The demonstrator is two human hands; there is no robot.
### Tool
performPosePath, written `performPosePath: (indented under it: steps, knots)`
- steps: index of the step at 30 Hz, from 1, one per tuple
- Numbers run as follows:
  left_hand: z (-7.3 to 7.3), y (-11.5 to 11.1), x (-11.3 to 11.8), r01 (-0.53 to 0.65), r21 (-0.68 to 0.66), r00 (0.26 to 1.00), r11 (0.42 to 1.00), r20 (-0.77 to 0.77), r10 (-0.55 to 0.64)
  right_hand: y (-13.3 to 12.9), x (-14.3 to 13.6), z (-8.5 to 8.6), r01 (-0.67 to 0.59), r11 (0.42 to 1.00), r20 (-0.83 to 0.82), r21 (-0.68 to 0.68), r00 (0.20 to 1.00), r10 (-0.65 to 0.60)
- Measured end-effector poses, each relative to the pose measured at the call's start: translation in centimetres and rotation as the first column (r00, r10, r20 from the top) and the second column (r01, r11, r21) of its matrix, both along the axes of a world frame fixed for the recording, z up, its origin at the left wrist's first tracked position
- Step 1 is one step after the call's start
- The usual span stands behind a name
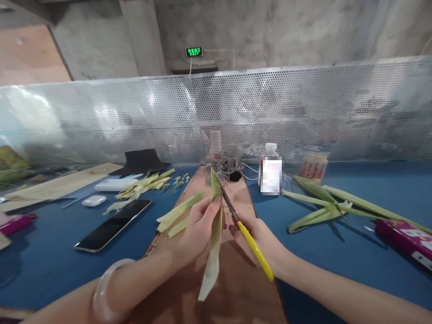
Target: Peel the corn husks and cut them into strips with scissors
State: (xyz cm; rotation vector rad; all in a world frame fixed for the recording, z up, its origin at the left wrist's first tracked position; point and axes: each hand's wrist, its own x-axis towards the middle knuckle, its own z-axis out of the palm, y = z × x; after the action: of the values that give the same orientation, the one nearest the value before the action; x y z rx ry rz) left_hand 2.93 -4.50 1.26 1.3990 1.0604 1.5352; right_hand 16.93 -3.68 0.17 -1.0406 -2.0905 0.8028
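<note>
My left hand (202, 220) pinches a long pale green husk leaf (215, 252), whose tip points up and whose lower end hangs toward me. In my right hand (258, 234) are scissors with yellow handles (254, 249). Their dark blades point up and left, lying along the right edge of the leaf near its top. Whether the blades are parted is hard to tell. Cut husk pieces (180, 210) lie on the brown board (243, 292), just left of my left hand.
A phone (114, 225), a white case (94, 200) and small husk pieces (145, 185) lie left. Grey cord (227, 167) is at the board's far end. To the right are a white bottle (270, 173), a clear jar (313, 166), husk leaves (329, 204) and a purple package (405, 240).
</note>
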Motion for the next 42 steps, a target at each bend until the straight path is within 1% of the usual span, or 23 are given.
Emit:
performPosePath:
  steps: [7, 13, 15, 18, 19, 20, 22, 24, 25, 26, 28, 30, 31, 34, 36, 38, 40, 42]
  knots:
    - [-0.2, 0.1, 0.0, 0.039, 0.014, 0.998, 0.999, 0.045, -0.039, 0.0, 0.1, 0.0, -0.011, 1.0, -0.04, 0.015, 0.999, 0.011]
    - [-0.2, 0.1, 0.3, 0.118, 0.002, 0.989, 0.993, 0.093, -0.118, -0.3, 0.0, 0.4, -0.012, 1.0, -0.05, -0.026, 0.999, 0.011]
    - [-0.3, 0.1, 0.3, 0.116, -0.003, 0.986, 0.993, 0.122, -0.115, -0.3, 0.0, 0.3, -0.017, 1.0, -0.059, -0.026, 0.998, 0.015]
    - [-0.2, 0.1, 0.3, 0.094, -0.014, 0.986, 0.995, 0.142, -0.091, -0.3, 0.0, 0.2, -0.026, 0.999, -0.101, -0.023, 0.995, 0.024]
    - [-0.2, 0.1, 0.2, 0.111, -0.027, 0.984, 0.994, 0.14, -0.106, -0.3, 0.0, 0.2, -0.026, 0.999, -0.129, -0.019, 0.991, 0.023]
    - [-0.1, 0.2, 0.2, 0.153, -0.049, 0.98, 0.987, 0.137, -0.145, -0.3, -0.1, 0.1, -0.03, 0.999, -0.169, -0.021, 0.985, 0.026]
    - [0.1, 0.1, 0.2, 0.29, -0.113, 0.951, 0.95, 0.148, -0.272, -0.3, -0.2, 0.0, -0.063, 0.996, -0.279, -0.068, 0.96, 0.042]
    - [0.3, 0.0, 0.2, 0.451, -0.17, 0.889, 0.876, 0.177, -0.423, -0.1, -0.3, -0.3, -0.115, 0.98, -0.4, -0.162, 0.916, 0.041]
    - [0.3, 0.0, 0.2, 0.516, -0.193, 0.853, 0.834, 0.199, -0.482, 0.1, -0.2, -0.4, -0.121, 0.973, -0.453, -0.198, 0.891, 0.019]
    - [0.3, -0.1, 0.2, 0.564, -0.215, 0.823, 0.797, 0.225, -0.521, 0.3, -0.1, -0.6, -0.1, 0.97, -0.495, -0.219, 0.869, -0.022]
    - [0.3, -0.1, 0.0, 0.635, -0.262, 0.771, 0.727, 0.28, -0.572, 0.8, 0.3, -0.9, 0.002, 0.975, -0.535, -0.224, 0.836, -0.125]
    - [0.1, 0.0, -0.1, 0.664, -0.275, 0.745, 0.695, 0.324, -0.584, 1.2, 0.7, -1.1, 0.09, 0.972, -0.516, -0.216, 0.835, -0.192]
    - [0.1, 0.1, -0.2, 0.672, -0.269, 0.736, 0.689, 0.337, -0.586, 1.3, 0.8, -1.2, 0.108, 0.97, -0.5, -0.217, 0.842, -0.205]
    - [-0.1, 0.6, -0.2, 0.707, -0.27, 0.7, 0.654, 0.398, -0.593, 1.3, 0.9, -1.1, 0.105, 0.966, -0.49, -0.238, 0.845, -0.212]
    - [-0.2, 1.0, -0.2, 0.724, -0.303, 0.678, 0.62, 0.481, -0.556, 1.1, 0.8, -0.9, 0.1, 0.964, -0.519, -0.245, 0.827, -0.217]
    - [-0.3, 1.5, -0.2, 0.717, -0.312, 0.667, 0.624, 0.567, -0.483, 1.0, 0.7, -0.7, 0.092, 0.97, -0.547, -0.227, 0.812, -0.205]
    - [-0.6, 2.0, -0.2, 0.705, -0.281, 0.648, 0.651, 0.63, -0.428, 1.0, 0.8, -0.7, 0.075, 0.974, -0.581, -0.214, 0.792, -0.189]
    - [-0.8, 2.2, -0.3, 0.686, -0.241, 0.634, 0.686, 0.66, -0.403, 1.1, 0.9, -0.8, 0.04, 0.973, -0.617, -0.227, 0.767, -0.176]
